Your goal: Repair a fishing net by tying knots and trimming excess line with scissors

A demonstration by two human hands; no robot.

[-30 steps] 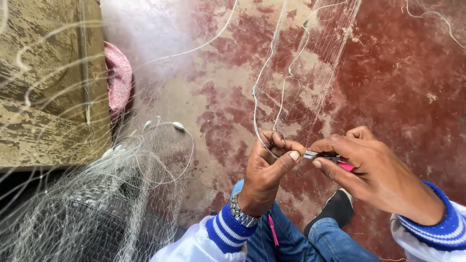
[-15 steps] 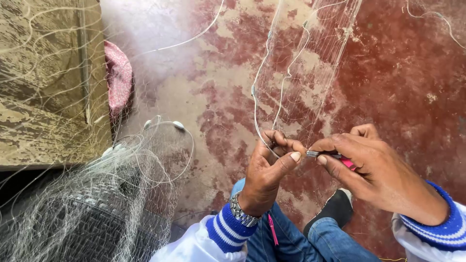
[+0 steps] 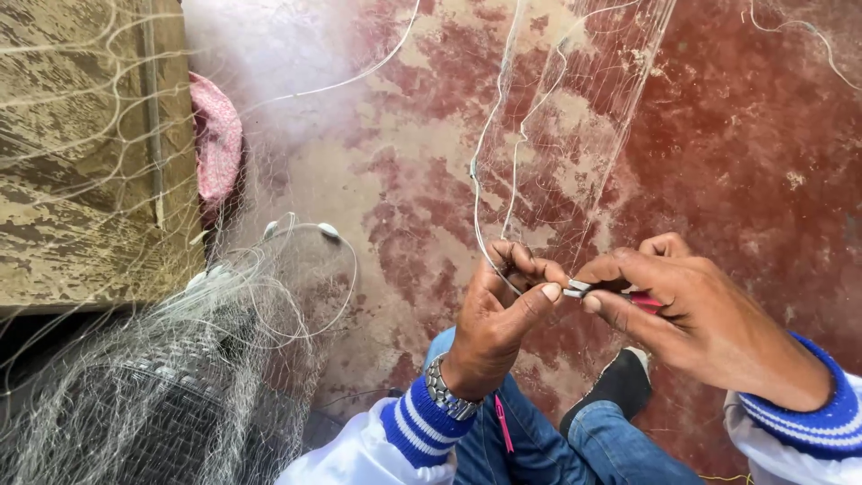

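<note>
My left hand (image 3: 499, 314) pinches the cords of a fine white fishing net (image 3: 575, 117) that stretches up and away over the red floor. My right hand (image 3: 696, 319) holds a small tool with a pink handle (image 3: 643, 302) and a metal tip (image 3: 576, 288), and that tip touches the net right beside my left thumb. A metal watch (image 3: 445, 395) sits on my left wrist. Both sleeves are white with blue striped cuffs.
A heap of bunched net with small white floats (image 3: 180, 359) lies at the lower left. A worn wooden block (image 3: 81, 153) stands at the left, with a pink cloth (image 3: 217, 144) beside it. My jeans-clad legs and a black shoe (image 3: 620, 382) are below my hands.
My hands stay together on the net, shifted very slightly. Nothing else has visibly moved.
</note>
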